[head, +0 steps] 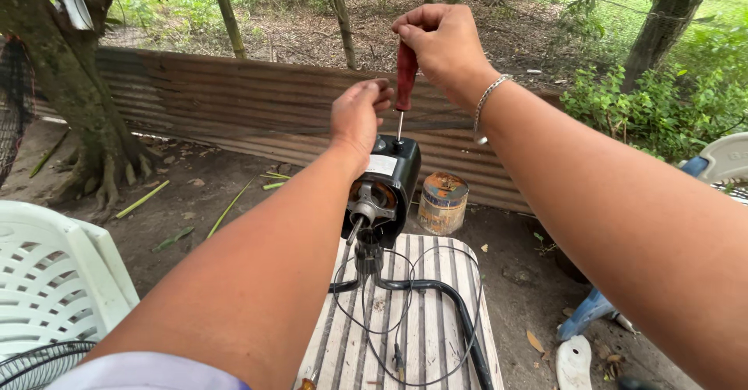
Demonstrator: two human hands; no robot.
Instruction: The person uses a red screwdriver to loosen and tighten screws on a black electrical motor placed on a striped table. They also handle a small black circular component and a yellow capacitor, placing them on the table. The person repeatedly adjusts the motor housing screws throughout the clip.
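Right hand [442, 43] closed in a fist round the dark red handle of a screwdriver [405, 78], held upright, thin metal shaft pointing straight down, tip meeting the top of a black fan motor housing [393, 180]. Silver bracelet [487, 105] round the right wrist. Left hand [357, 117] just beside the screwdriver handle, fingers curled and pressed onto the upper rear of the same housing, steadying it; cannot tell how far those fingers wrap behind. Pale label on the top face of the housing, copper windings and a bare metal shaft [356, 226] showing at the open front, pointing toward the camera.

Motor mounted on a black stand neck [368, 257], standing near the far edge of a white slatted plastic stool [425, 335]. Black bent tube [436, 289] running from the neck across the stool toward its right near corner. Thin black cord [374, 328] looped loosely over the slats between the middle and the near edge.

Beyond the far edge of the stool, on bare earth, a rusty round tin [442, 201]. Behind that, a low wall of rusted corrugated sheet [234, 102]. White plastic chair [54, 281] at the left, black wire fan grille [39, 367] below it at the lower left corner of the view. Tree trunk [70, 78] with spreading roots at the far left. Blue and white plastic pieces [584, 320] lying on the ground to the right of the stool.
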